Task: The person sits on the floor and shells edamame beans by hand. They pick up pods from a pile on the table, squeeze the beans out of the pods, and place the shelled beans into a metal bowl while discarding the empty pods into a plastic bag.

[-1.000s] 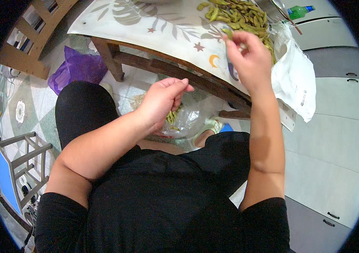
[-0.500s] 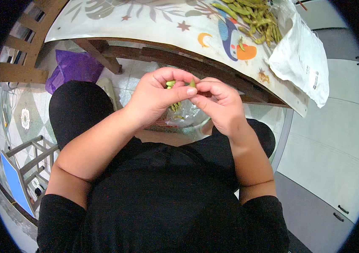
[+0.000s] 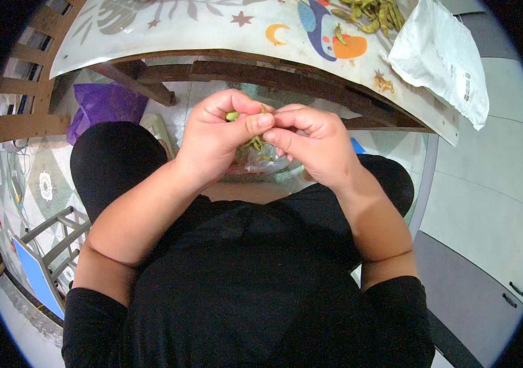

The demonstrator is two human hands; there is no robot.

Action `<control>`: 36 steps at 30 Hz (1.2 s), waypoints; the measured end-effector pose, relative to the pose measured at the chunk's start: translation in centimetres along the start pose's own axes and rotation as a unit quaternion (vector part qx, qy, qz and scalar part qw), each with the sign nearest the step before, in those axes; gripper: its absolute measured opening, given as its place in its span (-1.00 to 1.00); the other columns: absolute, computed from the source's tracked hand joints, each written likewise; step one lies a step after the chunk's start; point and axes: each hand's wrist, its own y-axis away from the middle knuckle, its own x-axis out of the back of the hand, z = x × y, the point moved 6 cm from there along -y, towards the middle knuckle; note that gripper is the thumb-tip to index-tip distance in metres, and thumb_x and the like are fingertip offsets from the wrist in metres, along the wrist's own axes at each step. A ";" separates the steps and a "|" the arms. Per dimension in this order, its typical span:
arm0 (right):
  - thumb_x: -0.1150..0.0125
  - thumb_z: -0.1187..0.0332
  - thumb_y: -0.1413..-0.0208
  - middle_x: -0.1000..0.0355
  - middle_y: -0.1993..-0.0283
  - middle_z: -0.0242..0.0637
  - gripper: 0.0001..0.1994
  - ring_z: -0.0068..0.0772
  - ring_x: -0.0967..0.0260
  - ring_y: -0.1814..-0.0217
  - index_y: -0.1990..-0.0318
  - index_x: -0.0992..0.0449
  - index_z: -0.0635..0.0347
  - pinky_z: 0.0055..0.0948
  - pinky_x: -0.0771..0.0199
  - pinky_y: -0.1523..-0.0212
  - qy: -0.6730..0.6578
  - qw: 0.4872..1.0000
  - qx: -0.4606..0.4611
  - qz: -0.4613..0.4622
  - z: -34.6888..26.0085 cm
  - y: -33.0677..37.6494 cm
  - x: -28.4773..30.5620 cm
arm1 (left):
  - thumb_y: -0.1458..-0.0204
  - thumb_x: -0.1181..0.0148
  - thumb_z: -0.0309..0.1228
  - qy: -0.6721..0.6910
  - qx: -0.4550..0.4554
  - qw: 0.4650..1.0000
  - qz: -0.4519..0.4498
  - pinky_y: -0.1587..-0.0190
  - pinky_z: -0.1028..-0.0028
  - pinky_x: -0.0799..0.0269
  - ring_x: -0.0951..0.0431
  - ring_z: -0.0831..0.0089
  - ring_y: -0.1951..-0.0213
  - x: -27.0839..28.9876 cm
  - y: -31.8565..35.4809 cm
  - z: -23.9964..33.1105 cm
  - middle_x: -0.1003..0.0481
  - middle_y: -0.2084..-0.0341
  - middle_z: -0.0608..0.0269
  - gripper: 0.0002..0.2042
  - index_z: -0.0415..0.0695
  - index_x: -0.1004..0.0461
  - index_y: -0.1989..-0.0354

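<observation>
My left hand (image 3: 209, 138) and my right hand (image 3: 320, 144) meet fingertip to fingertip above my lap. Between them they pinch a green bean pod (image 3: 263, 109), mostly covered by the fingers. A pale green bean (image 3: 232, 116) shows in the curl of my left hand; anything more in that palm is hidden. Both hands are closed. Below them, a clear plastic bag (image 3: 261, 162) sits low between my knees, with several green pods (image 3: 253, 143) at it, partly behind my hands.
A table with a printed white cover (image 3: 212, 34) stands ahead. It bears a heap of bean pods (image 3: 372, 13), a single pod (image 3: 339, 34) and a white bag (image 3: 436, 55). A purple bag (image 3: 105, 107) lies on the floor at left, near a blue-topped stool (image 3: 39, 276). Pale cabinets (image 3: 488, 178) stand at right.
Both hands have shifted slightly left, still pinching the pod, and less of it shows between the fingers. The view has tilted, so the table sits higher in the picture.
</observation>
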 end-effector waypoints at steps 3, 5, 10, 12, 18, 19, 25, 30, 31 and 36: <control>-0.13 0.38 0.10 -0.31 0.57 -0.47 -0.88 -0.74 -0.20 0.59 0.45 -0.46 0.26 -0.73 -0.19 0.59 -0.036 0.998 -0.048 -0.002 0.7 0.0 -0.2 | 0.14 -0.11 -0.55 -0.004 -0.007 1.000 0.010 0.33 0.61 -0.34 -0.41 0.59 0.42 0.3 0.0 -0.1 -0.45 0.49 0.25 -0.95 -0.19 -0.37 0.49; -0.12 0.36 0.08 -0.31 0.59 -0.48 -0.87 -0.74 -0.19 0.60 0.46 -0.45 0.24 -0.74 -0.15 0.62 -0.058 0.994 -0.092 -0.005 1.3 0.0 -0.3 | 0.12 -0.10 -0.54 -0.025 -0.017 1.000 0.007 0.35 0.62 -0.34 -0.41 0.60 0.43 0.4 0.0 0.0 -0.44 0.51 0.27 -0.96 -0.20 -0.37 0.50; -0.09 0.35 0.07 -0.31 0.59 -0.48 -0.86 -0.75 -0.14 0.64 0.46 -0.44 0.24 -0.76 -0.10 0.65 -0.187 0.976 -0.112 -0.024 1.5 -0.2 -0.9 | 0.12 -0.11 -0.46 0.014 0.033 0.999 0.034 0.53 0.69 -0.18 -0.28 0.68 0.58 0.8 0.0 -0.7 -0.42 0.58 0.33 -0.93 -0.18 -0.38 0.51; -0.09 0.35 0.06 -0.31 0.59 -0.48 -0.87 -0.76 -0.13 0.64 0.46 -0.43 0.23 -0.76 -0.09 0.65 -0.201 0.973 -0.109 -0.033 1.6 -0.4 -1.0 | 0.12 -0.12 -0.43 0.076 0.089 0.993 0.033 0.58 0.70 -0.10 -0.21 0.69 0.63 0.9 -0.1 -1.4 -0.40 0.61 0.34 -0.91 -0.16 -0.38 0.52; -0.07 0.32 0.04 -0.31 0.58 -0.51 -0.86 -0.78 -0.11 0.63 0.48 -0.43 0.18 -0.78 -0.07 0.65 -0.170 0.977 -0.122 -0.032 2.1 -0.6 -0.9 | 0.11 -0.10 -0.40 0.171 0.157 0.973 0.009 0.60 0.71 -0.04 -0.16 0.68 0.68 0.8 -0.1 -2.5 -0.37 0.66 0.36 -0.90 -0.15 -0.37 0.54; -0.07 0.31 0.04 -0.31 0.58 -0.51 -0.86 -0.79 -0.11 0.62 0.49 -0.43 0.17 -0.77 -0.06 0.65 -0.164 0.979 -0.120 -0.028 2.1 -0.6 -0.9 | 0.11 -0.10 -0.40 0.139 0.135 0.981 0.033 0.60 0.71 -0.05 -0.17 0.69 0.67 1.0 -0.1 -2.5 -0.37 0.65 0.36 -0.90 -0.15 -0.37 0.54; 0.00 0.28 -0.01 -0.32 0.55 -0.46 -0.84 -0.76 -0.10 0.59 0.47 -0.39 0.16 -0.76 -0.06 0.60 -0.145 0.983 -0.106 -0.025 2.2 -0.7 -0.6 | 0.07 -0.05 -0.40 0.044 0.072 0.995 0.045 0.59 0.69 -0.07 -0.27 0.65 0.63 0.5 -0.1 -1.8 -0.38 0.63 0.33 -0.90 -0.14 -0.35 0.53; -0.02 0.22 0.00 -0.30 0.59 -0.49 -0.81 -0.74 -0.09 0.63 0.50 -0.38 0.12 -0.75 -0.06 0.63 -0.243 0.965 -0.092 -0.027 2.8 -0.9 -1.0 | 0.06 -0.04 -0.40 0.072 0.052 0.996 0.015 0.57 0.68 -0.09 -0.30 0.62 0.60 0.4 -0.3 -1.7 -0.40 0.61 0.30 -0.91 -0.15 -0.36 0.50; -0.01 0.23 -0.01 -0.30 0.59 -0.49 -0.81 -0.74 -0.10 0.63 0.49 -0.37 0.13 -0.74 -0.06 0.62 -0.267 0.959 -0.090 -0.027 3.0 -0.9 -1.1 | 0.06 -0.04 -0.41 0.087 0.056 0.995 0.014 0.56 0.69 -0.09 -0.30 0.65 0.60 0.5 -0.3 -1.9 -0.40 0.60 0.30 -0.91 -0.16 -0.36 0.48; 0.03 0.25 -0.03 -0.28 0.59 -0.48 -0.83 -0.74 -0.11 0.61 0.44 -0.36 0.14 -0.74 -0.04 0.62 -0.288 0.957 -0.039 -0.012 2.8 -0.9 -1.2 | 0.05 -0.01 -0.40 0.169 0.079 0.982 -0.026 0.53 0.68 -0.10 -0.29 0.65 0.58 -0.1 -0.2 -2.2 -0.40 0.60 0.31 -0.89 -0.18 -0.37 0.44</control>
